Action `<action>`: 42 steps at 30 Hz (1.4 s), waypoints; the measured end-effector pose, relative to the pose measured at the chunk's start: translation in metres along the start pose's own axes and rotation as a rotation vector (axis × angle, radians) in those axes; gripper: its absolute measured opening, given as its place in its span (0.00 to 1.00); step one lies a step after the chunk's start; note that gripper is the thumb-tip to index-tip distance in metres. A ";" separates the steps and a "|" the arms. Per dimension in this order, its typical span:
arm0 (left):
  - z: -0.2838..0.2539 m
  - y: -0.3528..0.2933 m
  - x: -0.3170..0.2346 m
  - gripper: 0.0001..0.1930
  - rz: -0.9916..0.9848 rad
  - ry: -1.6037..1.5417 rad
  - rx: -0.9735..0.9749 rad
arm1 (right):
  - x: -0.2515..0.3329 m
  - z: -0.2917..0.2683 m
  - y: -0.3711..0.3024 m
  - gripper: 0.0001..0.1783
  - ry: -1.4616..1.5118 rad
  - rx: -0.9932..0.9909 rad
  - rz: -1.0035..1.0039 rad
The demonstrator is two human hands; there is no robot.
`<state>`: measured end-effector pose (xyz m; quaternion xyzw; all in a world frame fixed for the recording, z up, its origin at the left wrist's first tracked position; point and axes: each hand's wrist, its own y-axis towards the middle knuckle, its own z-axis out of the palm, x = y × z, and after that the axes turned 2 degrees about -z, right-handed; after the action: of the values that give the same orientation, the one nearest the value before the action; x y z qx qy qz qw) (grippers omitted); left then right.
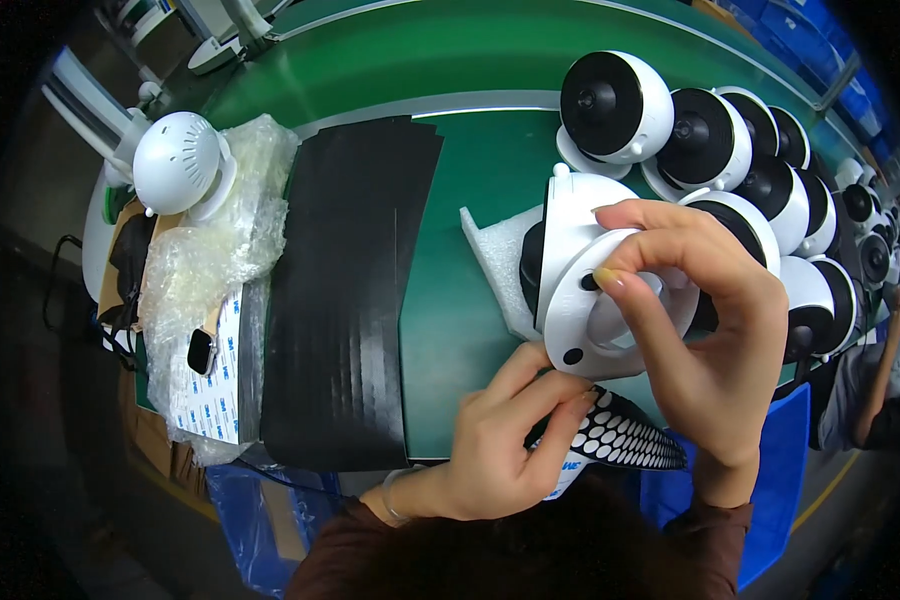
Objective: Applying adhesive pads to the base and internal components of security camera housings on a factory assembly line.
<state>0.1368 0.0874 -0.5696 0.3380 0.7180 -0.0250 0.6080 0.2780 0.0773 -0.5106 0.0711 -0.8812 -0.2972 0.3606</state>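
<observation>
In front of me a white camera (pixel 560 225) with a black front lies on its side, its round white base (pixel 567 320) turned toward me. Two black round pads (pixel 573 356) sit on the base's face. My right hand (pixel 715 310) grips the base's rim; the thumb tip lies against the upper pad and the index finger curls over the edge. Below, my left hand (pixel 510 440) is closed on a curved sheet of round pads (pixel 620 435), with pale circles on black and white backing. Its fingertips are close to the base's lower edge. White foam (pixel 502 265) is behind the camera.
Several white-and-black cameras (pixel 705 140) crowd the right side of the green table (pixel 470 180). Black sheets (pixel 345 300) lie left of centre. Farther left are bubble wrap (pixel 210 260), a smartwatch (pixel 201 351) and another white camera (pixel 177 163). Blue bins (pixel 780 470) stand below the near edge.
</observation>
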 end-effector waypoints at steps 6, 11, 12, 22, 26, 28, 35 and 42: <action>0.000 0.001 0.002 0.05 0.014 -0.018 -0.003 | 0.001 0.001 0.002 0.05 -0.008 0.029 0.003; -0.001 0.002 0.002 0.04 0.026 -0.012 -0.008 | 0.001 0.003 0.003 0.05 0.012 0.013 0.005; -0.001 0.002 0.002 0.04 0.030 -0.007 -0.012 | 0.002 0.004 0.003 0.04 0.004 0.006 0.013; -0.019 -0.006 -0.004 0.04 0.060 0.159 0.044 | -0.002 -0.006 0.006 0.21 0.291 -0.203 0.119; -0.037 -0.016 -0.010 0.05 -0.009 0.113 0.116 | 0.020 -0.031 -0.035 0.11 -0.073 0.093 0.006; -0.039 -0.017 -0.011 0.05 -0.038 0.094 0.144 | 0.024 -0.014 -0.050 0.13 0.003 0.189 0.068; -0.033 -0.015 -0.020 0.05 -0.008 0.085 0.155 | 0.016 -0.004 -0.074 0.11 0.173 0.142 0.119; -0.024 -0.019 -0.020 0.04 0.111 0.139 0.101 | 0.022 -0.007 -0.082 0.08 0.138 0.046 0.109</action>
<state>0.1069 0.0743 -0.5525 0.4083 0.7364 -0.0038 0.5395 0.2598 -0.0005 -0.5411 0.0516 -0.8634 -0.2513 0.4345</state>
